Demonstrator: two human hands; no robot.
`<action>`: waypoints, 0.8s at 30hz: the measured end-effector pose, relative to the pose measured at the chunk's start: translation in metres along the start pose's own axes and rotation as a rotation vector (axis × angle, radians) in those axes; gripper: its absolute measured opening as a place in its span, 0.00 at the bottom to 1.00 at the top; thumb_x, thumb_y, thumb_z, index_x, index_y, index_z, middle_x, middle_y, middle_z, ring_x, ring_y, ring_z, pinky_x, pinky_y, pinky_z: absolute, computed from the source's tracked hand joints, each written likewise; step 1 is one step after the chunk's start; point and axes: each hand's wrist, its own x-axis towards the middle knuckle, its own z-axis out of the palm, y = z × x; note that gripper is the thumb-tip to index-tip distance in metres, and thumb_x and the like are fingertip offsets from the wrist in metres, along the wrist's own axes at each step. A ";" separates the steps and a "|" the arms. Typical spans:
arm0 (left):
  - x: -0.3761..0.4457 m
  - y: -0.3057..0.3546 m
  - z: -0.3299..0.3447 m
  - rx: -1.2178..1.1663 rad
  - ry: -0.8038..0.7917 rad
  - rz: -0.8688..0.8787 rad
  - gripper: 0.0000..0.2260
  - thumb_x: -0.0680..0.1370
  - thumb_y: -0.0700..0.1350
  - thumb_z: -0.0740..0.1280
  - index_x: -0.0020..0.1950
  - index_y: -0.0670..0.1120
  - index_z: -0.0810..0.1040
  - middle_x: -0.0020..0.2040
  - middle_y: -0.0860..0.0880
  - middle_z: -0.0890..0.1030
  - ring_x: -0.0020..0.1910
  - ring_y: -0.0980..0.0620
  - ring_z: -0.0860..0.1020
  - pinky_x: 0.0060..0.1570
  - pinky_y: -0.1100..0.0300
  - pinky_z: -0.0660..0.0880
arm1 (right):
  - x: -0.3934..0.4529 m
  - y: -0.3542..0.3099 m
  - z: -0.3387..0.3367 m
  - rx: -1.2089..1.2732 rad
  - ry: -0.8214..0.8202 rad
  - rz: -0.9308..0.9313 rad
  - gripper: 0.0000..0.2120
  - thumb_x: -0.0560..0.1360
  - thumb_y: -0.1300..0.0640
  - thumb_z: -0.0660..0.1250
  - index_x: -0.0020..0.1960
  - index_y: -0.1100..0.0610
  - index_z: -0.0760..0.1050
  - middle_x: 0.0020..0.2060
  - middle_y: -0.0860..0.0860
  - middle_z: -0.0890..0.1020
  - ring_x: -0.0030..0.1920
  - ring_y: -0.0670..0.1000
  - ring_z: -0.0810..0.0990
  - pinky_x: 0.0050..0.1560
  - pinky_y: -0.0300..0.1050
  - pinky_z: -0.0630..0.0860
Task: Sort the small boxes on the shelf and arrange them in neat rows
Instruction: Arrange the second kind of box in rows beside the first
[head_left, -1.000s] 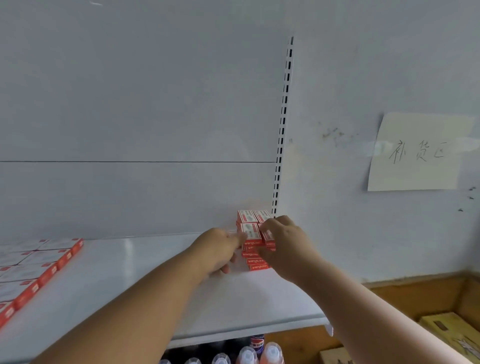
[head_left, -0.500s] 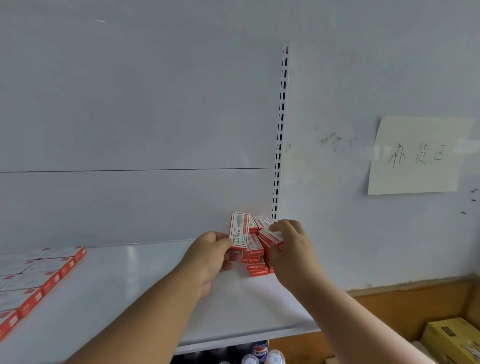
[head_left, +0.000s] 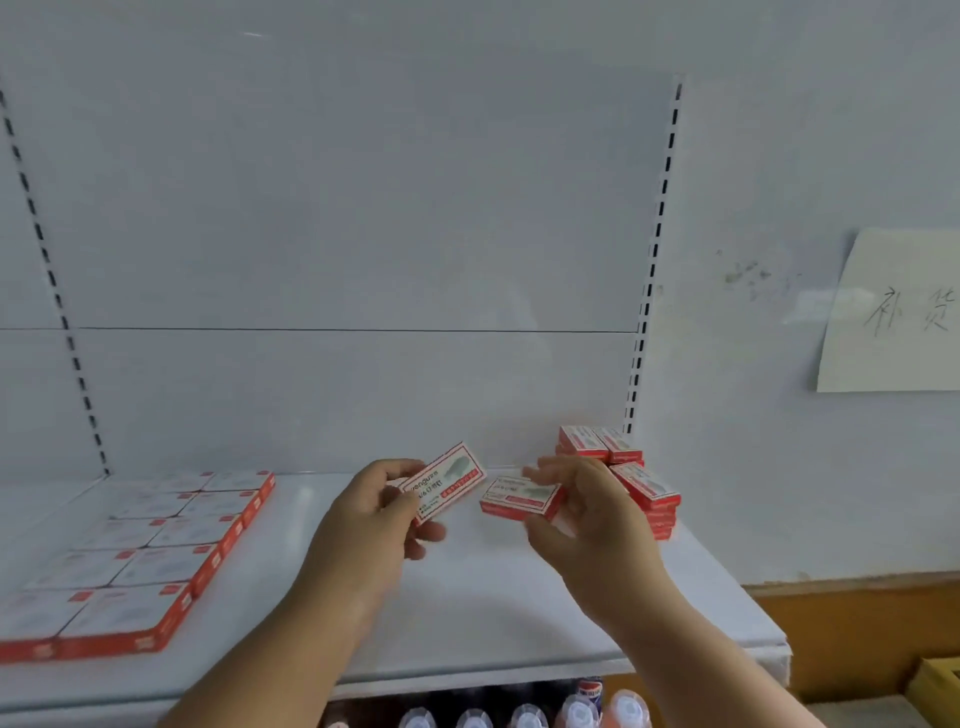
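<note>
Pale wall (head_left: 753, 156), handwritten paper note (head_left: 893, 317)

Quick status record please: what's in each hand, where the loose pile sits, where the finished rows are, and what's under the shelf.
left hand: holds one small red-and-white box, tilted, label facing the camera
right hand: holds a second box, lying flat above the shelf
loose pile: stacked unevenly at the back right of the white shelf
finished rows: flat on the left of the shelf
below shelf: bottle tops
</note>
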 end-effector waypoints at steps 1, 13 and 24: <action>-0.003 -0.004 -0.015 0.149 0.001 0.035 0.14 0.82 0.38 0.59 0.57 0.55 0.78 0.46 0.51 0.84 0.36 0.54 0.84 0.37 0.59 0.78 | -0.004 -0.001 0.006 0.006 -0.081 0.028 0.20 0.67 0.69 0.73 0.47 0.45 0.77 0.55 0.46 0.80 0.53 0.43 0.82 0.55 0.35 0.77; -0.014 -0.030 -0.086 0.951 -0.172 0.184 0.15 0.83 0.53 0.57 0.69 0.58 0.71 0.62 0.55 0.71 0.54 0.56 0.75 0.46 0.67 0.70 | -0.016 -0.036 0.041 -0.638 -0.528 0.197 0.18 0.68 0.64 0.67 0.50 0.43 0.81 0.55 0.39 0.81 0.55 0.45 0.79 0.55 0.39 0.75; -0.008 -0.042 -0.095 0.912 -0.318 0.352 0.19 0.79 0.52 0.66 0.71 0.53 0.73 0.62 0.56 0.71 0.56 0.57 0.74 0.54 0.67 0.68 | -0.037 -0.042 0.063 -0.576 -0.391 0.196 0.10 0.70 0.60 0.73 0.45 0.45 0.82 0.51 0.42 0.80 0.46 0.42 0.77 0.48 0.35 0.74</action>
